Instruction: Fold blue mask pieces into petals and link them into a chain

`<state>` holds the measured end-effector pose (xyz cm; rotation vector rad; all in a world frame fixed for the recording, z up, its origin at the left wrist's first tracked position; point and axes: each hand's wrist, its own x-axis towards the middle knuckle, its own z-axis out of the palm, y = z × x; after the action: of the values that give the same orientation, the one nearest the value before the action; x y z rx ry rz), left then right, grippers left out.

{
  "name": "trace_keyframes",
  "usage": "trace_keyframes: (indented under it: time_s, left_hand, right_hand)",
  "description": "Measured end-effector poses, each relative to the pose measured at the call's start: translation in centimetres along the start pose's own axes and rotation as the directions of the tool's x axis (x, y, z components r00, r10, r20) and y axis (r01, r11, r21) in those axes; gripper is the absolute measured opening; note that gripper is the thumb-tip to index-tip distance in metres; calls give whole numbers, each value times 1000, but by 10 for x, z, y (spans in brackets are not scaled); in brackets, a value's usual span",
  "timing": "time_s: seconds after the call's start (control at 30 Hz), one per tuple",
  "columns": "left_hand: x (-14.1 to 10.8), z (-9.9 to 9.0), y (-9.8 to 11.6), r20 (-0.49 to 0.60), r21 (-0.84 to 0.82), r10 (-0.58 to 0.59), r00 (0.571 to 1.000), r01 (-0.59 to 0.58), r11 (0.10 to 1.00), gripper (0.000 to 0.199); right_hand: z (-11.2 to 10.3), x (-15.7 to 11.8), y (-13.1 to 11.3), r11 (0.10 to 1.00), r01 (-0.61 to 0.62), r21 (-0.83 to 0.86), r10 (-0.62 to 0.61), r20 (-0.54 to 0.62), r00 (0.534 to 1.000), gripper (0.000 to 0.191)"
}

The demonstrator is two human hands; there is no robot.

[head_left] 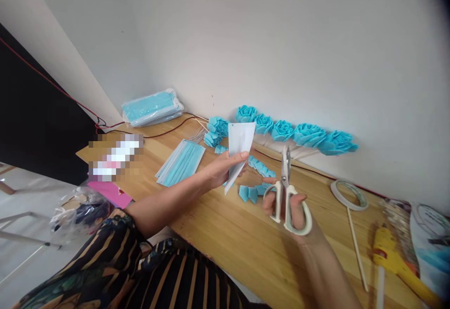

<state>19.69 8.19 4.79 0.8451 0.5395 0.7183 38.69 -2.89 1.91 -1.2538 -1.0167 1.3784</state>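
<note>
My left hand (228,166) pinches a thin white folded sheet (241,142) upright between thumb and fingers; whether it is paper or mask fabric I cannot tell. To its right, my right hand (297,208) has its fingers through the white handles of a pair of scissors (286,175), whose blades point up, apart from the sheet. Cut light-blue petal pieces (248,193) lie on the table below and between my hands, and a row of overlapping petals (262,167) lies just behind. A stack of blue face masks (183,161) rests left of my left hand.
Blue fabric roses (309,134) line the wall. A bagged pack of masks (153,107) stands at the back left. On the right lie a tape roll (333,196), a wooden stick (356,248) and a yellow glue gun (385,248). A cable runs along the wall.
</note>
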Motion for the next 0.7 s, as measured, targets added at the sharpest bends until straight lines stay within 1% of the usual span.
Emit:
trace_keyframes:
  time_s: [0.1,0.17,0.27,0.3,0.37,0.4,0.47,0.53,0.57,0.6,0.63,0.7]
  left_hand:
    - [-1,2,-2,-5,23,44,999,-44,999,56]
    - [-2,3,-4,-37,5,17,999,-16,1000,53]
    - [-1,5,-8,-53,-81,-73,996,68,994,51]
    - [0,5,-9,-42,-97,-93,995,89,991,50]
    - [0,6,-11,-40,-88,-94,995,90,992,49]
    - [0,6,-12,-65,-71,-87,994,82,994,48]
    - [-1,8,-13,-168,-35,-76,983,71,997,45]
    - [-2,12,-14,-286,-10,-34,958,32,999,41]
    - [-3,13,-14,-315,4,4,949,-2,1000,40]
    - [-4,15,-15,-311,20,46,949,-42,999,40]
    - [-5,18,-15,-277,37,81,958,-74,997,40]
    - [-7,22,-15,-165,62,116,979,-108,992,46]
  right_hand:
    - [-2,-2,4,993,58,-104,-53,44,998,83]
    - [1,-1,8,992,85,-98,-78,76,994,87]
    - [11,1,12,994,108,-15,-105,114,988,90]
    - [14,2,13,994,102,31,-105,122,987,88]
    - [21,3,14,989,84,124,-100,130,987,81]
    - [23,3,14,985,76,154,-98,138,986,79]
    - [27,3,13,984,73,163,-100,165,981,76]
    - [27,2,12,989,82,126,-105,187,977,78]
    - [27,2,11,991,89,101,-106,179,978,79]
    - [27,1,11,992,104,74,-115,164,980,79]
    - [26,1,10,990,132,44,-137,150,979,78]
    - [23,1,10,977,211,-40,-204,140,969,74]
